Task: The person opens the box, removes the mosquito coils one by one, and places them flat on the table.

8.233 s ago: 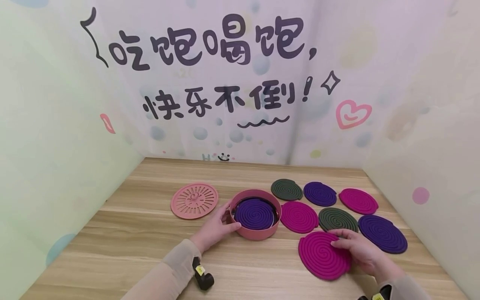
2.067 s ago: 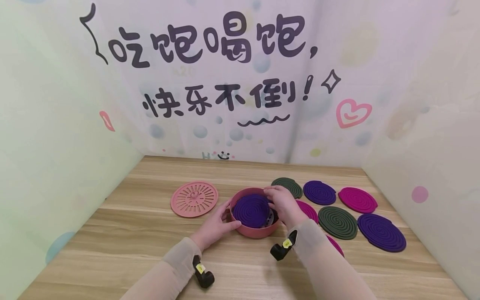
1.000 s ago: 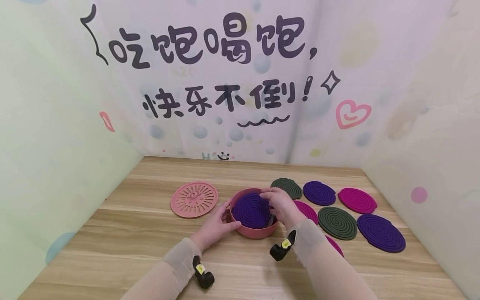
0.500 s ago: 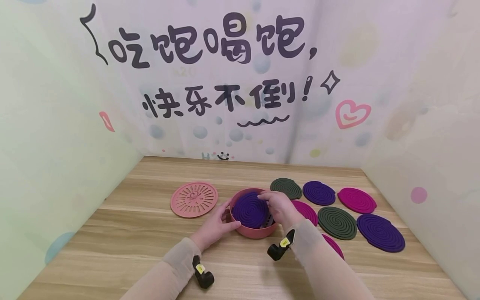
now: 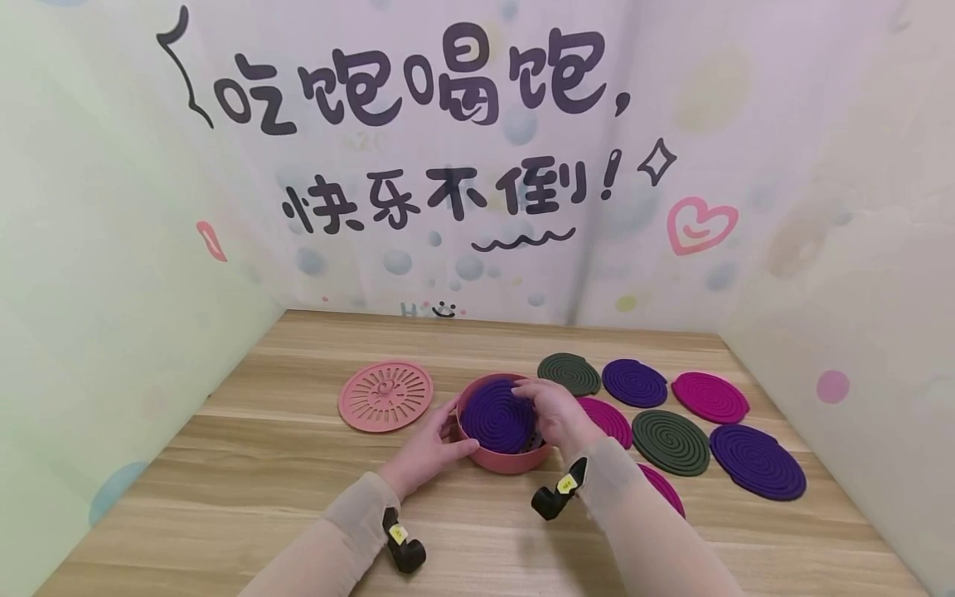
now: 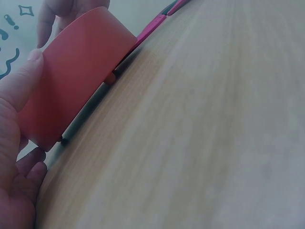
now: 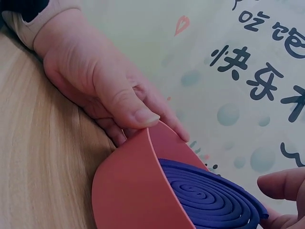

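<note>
My left hand [image 5: 429, 452] grips the side of a round pink mosquito coil holder [image 5: 510, 463], thumb at the rim and fingers around its far side. In the left wrist view the holder [image 6: 81, 71] stands on small feet. A purple mosquito coil [image 5: 496, 414] lies tilted in the holder, its right edge raised. At that edge my right hand [image 5: 559, 414] pinches the coil, fingers reaching over it. The right wrist view shows the coil [image 7: 195, 191] slanting inside the wall, with thumb and finger at its edge. Part of a perforated inner piece [image 5: 531, 444] shows beneath.
A pink slotted lid [image 5: 386, 396] lies left of the holder. To the right lie green coils [image 5: 671, 444], purple coils [image 5: 758, 462] and magenta coils [image 5: 712, 397]. My right forearm partly covers a nearer magenta coil [image 5: 660, 489]. Walls close off the table's back and sides.
My right hand has let go of a magenta coil on the table and moved left to the purple coil, now tilted instead of flat. Lately it shifted slightly left. My left hand stayed on the holder.
</note>
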The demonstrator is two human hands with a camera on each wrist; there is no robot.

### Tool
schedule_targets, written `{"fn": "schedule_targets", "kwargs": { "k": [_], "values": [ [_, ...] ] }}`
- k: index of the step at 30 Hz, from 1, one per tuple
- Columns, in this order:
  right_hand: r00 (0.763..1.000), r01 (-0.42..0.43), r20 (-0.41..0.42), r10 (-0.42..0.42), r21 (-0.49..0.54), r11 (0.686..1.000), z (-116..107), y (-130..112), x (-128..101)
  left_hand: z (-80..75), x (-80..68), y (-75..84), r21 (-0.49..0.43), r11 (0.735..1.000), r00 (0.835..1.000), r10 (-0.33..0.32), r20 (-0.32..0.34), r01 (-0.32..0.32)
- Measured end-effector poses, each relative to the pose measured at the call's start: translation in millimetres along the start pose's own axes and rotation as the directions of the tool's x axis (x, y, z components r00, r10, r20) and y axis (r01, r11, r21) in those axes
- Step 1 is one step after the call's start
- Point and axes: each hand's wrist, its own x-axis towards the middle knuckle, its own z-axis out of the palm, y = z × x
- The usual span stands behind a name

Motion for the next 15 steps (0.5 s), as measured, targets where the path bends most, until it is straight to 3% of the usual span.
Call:
{"fn": "schedule_targets", "kwargs": {
  "k": [9,15],
  "values": [
    [1.0,-0.016,0.014,0.016,-0.049,0.999,2.2,0.4,-0.9,0.2,0.3,-0.9,0.004,1.0,1.0,0.016,0.0,-0.016],
    [0.999,0.033,0.009,-0.032,-0.115,0.993,2.2,2.1,-1.4,0.3,0.6,0.2,0.013,1.0,1.0,0.008,-0.006,-0.008]
  ]
}}
